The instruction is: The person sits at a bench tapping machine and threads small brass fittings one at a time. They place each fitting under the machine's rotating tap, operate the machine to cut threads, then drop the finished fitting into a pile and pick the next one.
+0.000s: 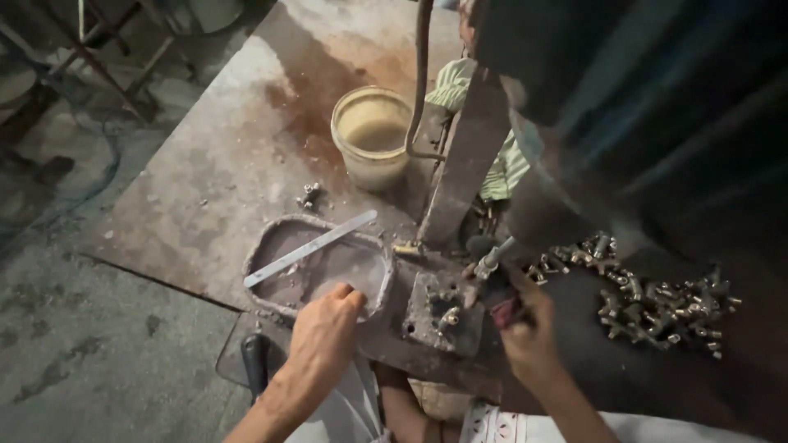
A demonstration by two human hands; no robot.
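From the head view, at lower centre, my left hand (324,328) rests its curled fingers on the rim of the battered metal tray (264,246), holding nothing I can see. My right hand (525,328), lower right, is clamped on a small tool (492,261) aimed at the brass fitting (449,317) seated in the rusty block (435,308). I judge I'm mid-working one fitting; next needs steady, square pressure. The fitting looks small, dull yellow, ridged.

Left hand (324,332) reaches forward, fingers curled; right hand (525,328) is clenched in a grip.
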